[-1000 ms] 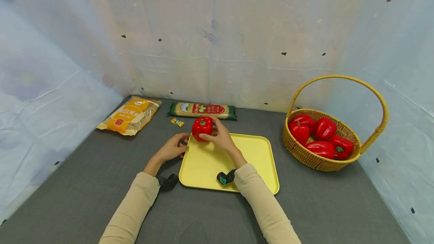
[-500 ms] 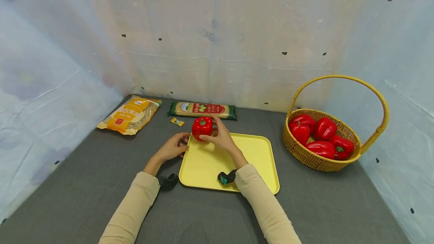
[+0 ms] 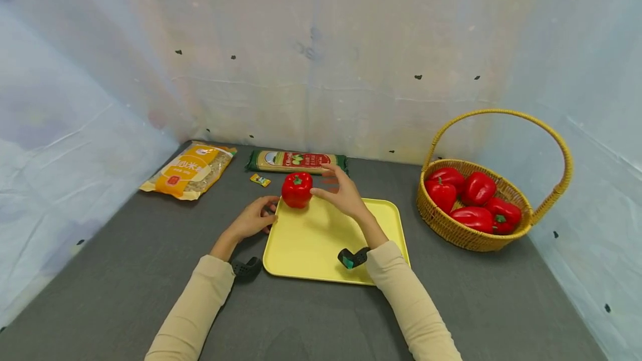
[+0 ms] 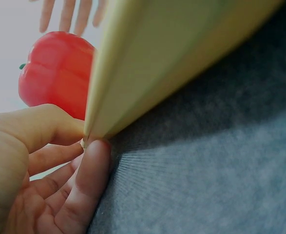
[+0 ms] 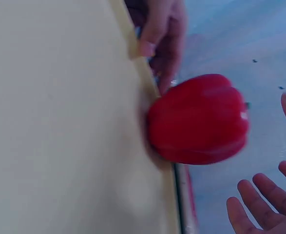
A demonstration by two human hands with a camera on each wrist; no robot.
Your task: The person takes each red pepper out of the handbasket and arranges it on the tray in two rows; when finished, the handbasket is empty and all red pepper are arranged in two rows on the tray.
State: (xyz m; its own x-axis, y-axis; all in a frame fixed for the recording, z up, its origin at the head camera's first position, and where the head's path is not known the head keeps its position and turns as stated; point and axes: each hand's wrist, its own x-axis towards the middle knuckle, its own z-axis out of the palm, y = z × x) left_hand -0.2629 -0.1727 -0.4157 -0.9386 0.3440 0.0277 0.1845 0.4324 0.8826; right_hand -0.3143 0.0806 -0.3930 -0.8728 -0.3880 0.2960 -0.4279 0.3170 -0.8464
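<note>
— Sitting at the far left corner of your yellow tray (image 3: 311, 238) is the red pepper (image 3: 297, 189), upright with its green stem on top. See how it rests right at the rim?

— Yes. And your right hand (image 3: 342, 194)?

— It hovers just beside the pepper, fingers (image 5: 259, 207) spread and straight, not touching it. There is a clear gap between your fingertips and the red skin.

— My left hand (image 3: 254, 217)?

— It pinches the tray's left edge near that same corner: thumb on top of the rim, fingers (image 4: 91, 175) curled underneath against the grey cloth (image 3: 125, 255).

— What lies around?

— Behind the tray you have a green packet of noodles (image 3: 296, 161) along the back wall, a small yellow sachet (image 3: 261, 180) in front of it, and an orange bag (image 3: 190, 170) further left. Well apart on your right stands a wicker basket (image 3: 471, 235) with a tall handle, holding several more red peppers (image 3: 476, 189).
</note>
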